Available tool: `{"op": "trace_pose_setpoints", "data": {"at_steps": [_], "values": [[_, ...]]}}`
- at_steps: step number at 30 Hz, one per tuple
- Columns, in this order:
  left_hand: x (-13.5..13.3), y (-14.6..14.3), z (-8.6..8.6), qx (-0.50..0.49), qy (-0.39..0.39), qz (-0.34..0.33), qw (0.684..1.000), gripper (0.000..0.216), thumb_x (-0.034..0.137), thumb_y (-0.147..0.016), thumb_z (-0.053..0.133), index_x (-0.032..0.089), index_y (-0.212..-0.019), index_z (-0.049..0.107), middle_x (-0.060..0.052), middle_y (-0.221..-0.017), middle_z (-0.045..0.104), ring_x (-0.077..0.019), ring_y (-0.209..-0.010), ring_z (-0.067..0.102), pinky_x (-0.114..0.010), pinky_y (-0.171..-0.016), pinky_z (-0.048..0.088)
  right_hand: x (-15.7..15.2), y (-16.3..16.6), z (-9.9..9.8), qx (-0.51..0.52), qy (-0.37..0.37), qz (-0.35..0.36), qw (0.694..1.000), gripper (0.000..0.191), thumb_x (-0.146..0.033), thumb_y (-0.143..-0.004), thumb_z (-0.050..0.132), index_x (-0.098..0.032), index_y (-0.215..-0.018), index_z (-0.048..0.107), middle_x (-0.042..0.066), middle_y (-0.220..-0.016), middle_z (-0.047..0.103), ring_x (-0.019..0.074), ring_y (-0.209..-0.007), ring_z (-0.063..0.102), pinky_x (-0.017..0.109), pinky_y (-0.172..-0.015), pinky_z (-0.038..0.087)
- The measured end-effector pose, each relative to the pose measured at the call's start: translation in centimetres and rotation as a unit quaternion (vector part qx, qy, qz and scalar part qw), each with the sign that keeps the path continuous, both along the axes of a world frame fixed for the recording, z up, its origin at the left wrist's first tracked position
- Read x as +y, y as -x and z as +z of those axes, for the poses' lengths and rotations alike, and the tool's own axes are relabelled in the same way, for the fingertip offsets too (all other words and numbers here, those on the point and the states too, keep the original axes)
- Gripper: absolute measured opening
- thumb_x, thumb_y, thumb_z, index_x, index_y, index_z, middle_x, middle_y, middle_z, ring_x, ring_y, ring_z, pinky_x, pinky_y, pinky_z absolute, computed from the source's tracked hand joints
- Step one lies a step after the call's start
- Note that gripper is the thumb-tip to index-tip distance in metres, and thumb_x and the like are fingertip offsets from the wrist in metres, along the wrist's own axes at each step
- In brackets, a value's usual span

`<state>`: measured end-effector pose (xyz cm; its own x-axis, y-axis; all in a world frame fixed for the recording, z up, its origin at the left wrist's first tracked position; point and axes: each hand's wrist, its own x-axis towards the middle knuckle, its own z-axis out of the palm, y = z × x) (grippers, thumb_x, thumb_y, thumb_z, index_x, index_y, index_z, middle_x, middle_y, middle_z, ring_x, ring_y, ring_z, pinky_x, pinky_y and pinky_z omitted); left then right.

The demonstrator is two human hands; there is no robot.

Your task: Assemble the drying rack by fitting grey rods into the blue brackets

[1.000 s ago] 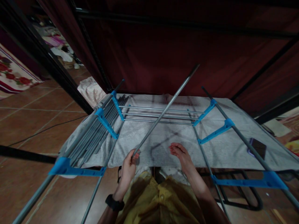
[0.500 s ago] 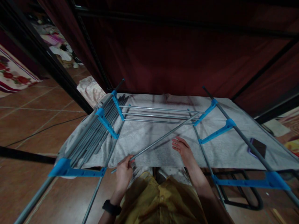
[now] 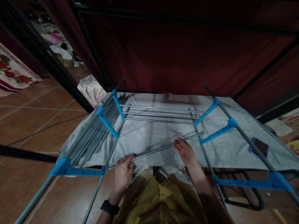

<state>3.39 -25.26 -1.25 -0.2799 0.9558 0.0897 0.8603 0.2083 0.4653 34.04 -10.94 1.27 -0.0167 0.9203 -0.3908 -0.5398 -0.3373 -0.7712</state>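
A loose grey metal rod (image 3: 155, 151) lies nearly level across the middle, just above a grey cloth (image 3: 149, 140). My left hand (image 3: 123, 169) grips the rod's near left end. My right hand (image 3: 185, 151) is under the rod further right, fingers stretched out and touching it. Around them stands a drying rack with grey tubes and blue plastic joints (image 3: 106, 123), with three cross rods (image 3: 161, 113) fitted at its far end. A bundle of spare rods (image 3: 93, 138) rests along the rack's left side.
A dark phone (image 3: 259, 147) lies on the cloth at the right. Dark red fabric on a black frame (image 3: 163, 53) rises behind. Tiled floor (image 3: 35, 118) spreads left, with a folded cloth (image 3: 92, 88) and a flowered rug (image 3: 11, 71). A black wristband (image 3: 109, 207) is on my left wrist.
The rod, steeply raised a second ago, has swung down to near level. My right hand has come up under it and touches it.
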Motion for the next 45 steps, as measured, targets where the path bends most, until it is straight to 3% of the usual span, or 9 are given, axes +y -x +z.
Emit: {"op": "trace_pose_setpoints", "data": {"at_steps": [8, 15, 21, 36, 45], "values": [[0.6, -0.4, 2.0, 0.070, -0.001, -0.008, 0.998, 0.048, 0.002, -0.081, 0.039, 0.021, -0.112, 0.071, -0.008, -0.111, 0.073, -0.0268, -0.110, 0.062, -0.043, -0.102, 0.039, -0.4, -1.0, -1.5, 0.008, 0.031, -0.023, 0.999, 0.008, -0.025, -0.078, 0.074, -0.021, -0.086, 0.073, 0.008, -0.092, 0.078, 0.0199, -0.090, 0.073, 0.034, -0.084, 0.060], [0.7, 0.0, 4.0, 0.156, -0.024, 0.011, 0.987, 0.041, 0.006, -0.081, 0.044, 0.020, -0.111, 0.069, -0.009, -0.105, 0.072, -0.0282, -0.108, 0.059, -0.047, -0.107, 0.032, -1.2, -0.4, -2.1, 0.032, 0.030, -0.002, 0.999, 0.003, -0.023, -0.079, 0.072, -0.023, -0.082, 0.072, 0.006, -0.092, 0.077, 0.0187, -0.089, 0.072, 0.034, -0.084, 0.060], [0.9, 1.2, 4.0, 0.185, -0.061, 0.039, 0.980, 0.033, 0.015, -0.088, 0.045, 0.017, -0.112, 0.068, -0.012, -0.110, 0.070, -0.0298, -0.111, 0.058, -0.051, -0.110, 0.026, -1.5, -0.3, -2.6, 0.056, 0.040, 0.005, 0.998, 0.003, -0.023, -0.082, 0.069, -0.023, -0.080, 0.070, 0.006, -0.094, 0.077, 0.0172, -0.089, 0.072, 0.032, -0.085, 0.060], [2.1, 1.7, 4.7, 0.223, -0.078, 0.084, 0.968, 0.030, 0.019, -0.090, 0.045, 0.016, -0.109, 0.068, -0.013, -0.109, 0.067, -0.0316, -0.110, 0.054, -0.054, -0.110, 0.023, -0.8, -4.2, -3.7, 0.035, 0.062, -0.073, 0.995, 0.003, -0.023, -0.079, 0.070, -0.024, -0.080, 0.068, 0.003, -0.084, 0.076, 0.0186, -0.083, 0.073, 0.033, -0.083, 0.061], [2.9, 2.9, 4.8, 0.240, -0.106, 0.121, 0.957, 0.030, 0.023, -0.091, 0.045, 0.015, -0.109, 0.068, -0.016, -0.118, 0.065, -0.0338, -0.122, 0.050, -0.057, -0.111, 0.025, -0.1, -5.0, -4.4, 0.041, 0.075, -0.087, 0.993, 0.004, -0.021, -0.079, 0.070, -0.023, -0.082, 0.068, 0.003, -0.084, 0.076, 0.0170, -0.080, 0.073, 0.031, -0.080, 0.062]]}}
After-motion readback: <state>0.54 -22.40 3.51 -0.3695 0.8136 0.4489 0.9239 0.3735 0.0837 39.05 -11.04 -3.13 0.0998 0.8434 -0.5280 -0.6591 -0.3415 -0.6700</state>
